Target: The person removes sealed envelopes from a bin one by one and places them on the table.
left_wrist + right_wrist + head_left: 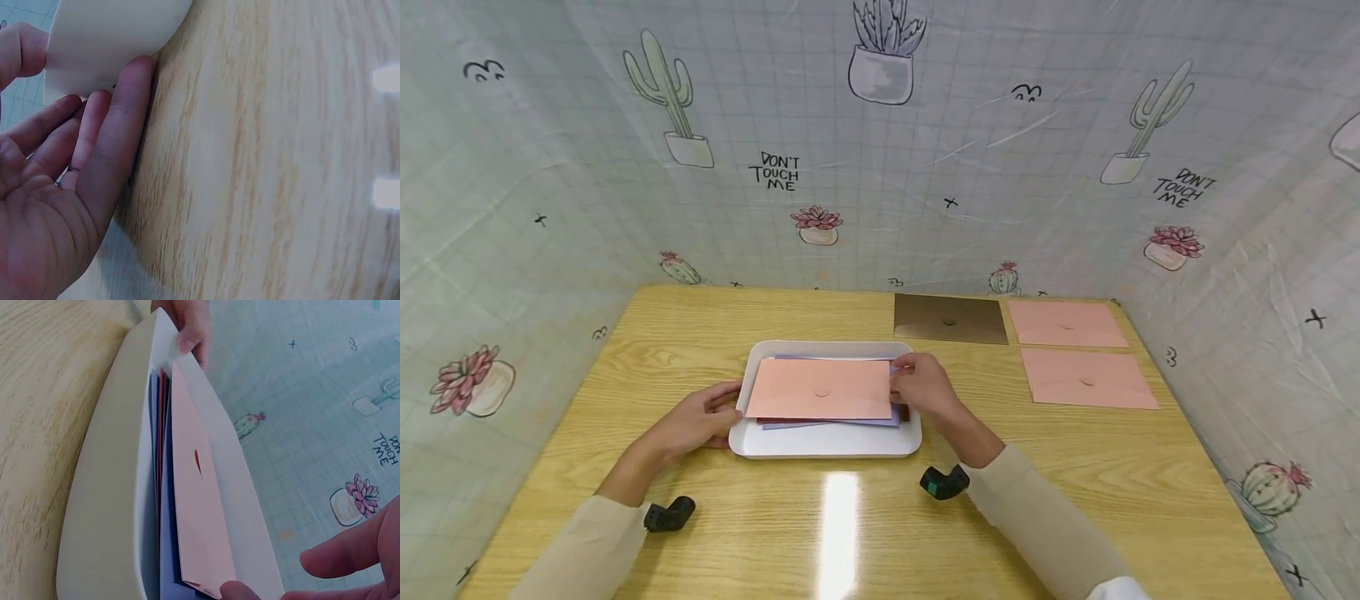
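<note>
A white tray (823, 444) lies on the table with a stack of envelopes inside. A pink envelope (820, 387) is uppermost, its half-round notch showing; edges of blue-purple envelopes (167, 550) and a dark red one (767, 421) show beneath it. My left hand (696, 421) grips the tray's left end, thumb at the rim and fingers against the outer wall. At the tray's other end is my right hand (925, 387). One of its fingertips (237, 591) is right at the pink envelope's end, while another finger stretches out apart from it.
Behind the tray to the right, a brown envelope (950, 319) lies flat. Two more pink envelopes, one farther back (1067, 323) and one nearer (1090, 379), lie along the table's right side. A patterned cloth (880, 167) surrounds the wooden table (760, 533) at the back and sides.
</note>
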Demonstrator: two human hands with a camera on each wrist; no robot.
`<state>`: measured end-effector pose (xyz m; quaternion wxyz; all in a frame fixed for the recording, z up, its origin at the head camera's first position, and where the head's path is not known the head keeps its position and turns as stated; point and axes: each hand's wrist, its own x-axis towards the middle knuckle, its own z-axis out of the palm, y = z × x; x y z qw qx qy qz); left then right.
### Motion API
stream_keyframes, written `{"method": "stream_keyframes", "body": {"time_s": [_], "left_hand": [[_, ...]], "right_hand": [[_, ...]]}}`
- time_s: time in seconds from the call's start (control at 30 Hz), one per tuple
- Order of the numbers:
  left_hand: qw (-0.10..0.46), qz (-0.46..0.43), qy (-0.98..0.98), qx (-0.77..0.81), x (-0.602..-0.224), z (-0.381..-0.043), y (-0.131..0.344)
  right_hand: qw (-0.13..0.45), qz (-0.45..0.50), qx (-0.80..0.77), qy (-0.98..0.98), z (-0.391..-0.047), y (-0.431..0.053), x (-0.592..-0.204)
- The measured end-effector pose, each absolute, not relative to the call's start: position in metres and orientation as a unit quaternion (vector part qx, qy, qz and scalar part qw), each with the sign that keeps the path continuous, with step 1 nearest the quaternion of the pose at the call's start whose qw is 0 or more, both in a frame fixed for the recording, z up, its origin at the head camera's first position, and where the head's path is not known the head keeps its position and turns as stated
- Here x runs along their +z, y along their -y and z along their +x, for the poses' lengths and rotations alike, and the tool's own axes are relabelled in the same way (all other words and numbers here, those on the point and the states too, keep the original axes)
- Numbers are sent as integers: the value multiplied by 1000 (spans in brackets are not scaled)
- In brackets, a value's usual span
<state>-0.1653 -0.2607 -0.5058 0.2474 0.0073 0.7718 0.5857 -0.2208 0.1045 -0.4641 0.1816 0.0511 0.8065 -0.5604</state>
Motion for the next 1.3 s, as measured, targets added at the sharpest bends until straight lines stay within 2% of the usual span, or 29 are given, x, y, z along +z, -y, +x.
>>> {"method": "stream_keyframes", "body": {"time_s": [0.23,0.4,0.63,0.83,1.0,1.3], "left_hand": [[250,9,-771,586,-505,-166,261],[252,14,-767,590,-506,-168,259],[244,11,-775,582,-508,-164,262],[245,11,-777,580,-508,-166,262],[244,6,-779,578,-508,-165,265],[248,11,-778,577,-508,-166,263]], "right_hand": [[200,73,-605,-768,-221,-105,-462],[190,81,-631,-748,-221,-106,-460],[215,79,-664,-712,-221,-105,-462],[205,86,-686,-693,-220,-108,-462],[188,60,-647,-737,-220,-103,-465],[154,73,-609,-775,-218,-98,-465]]}}
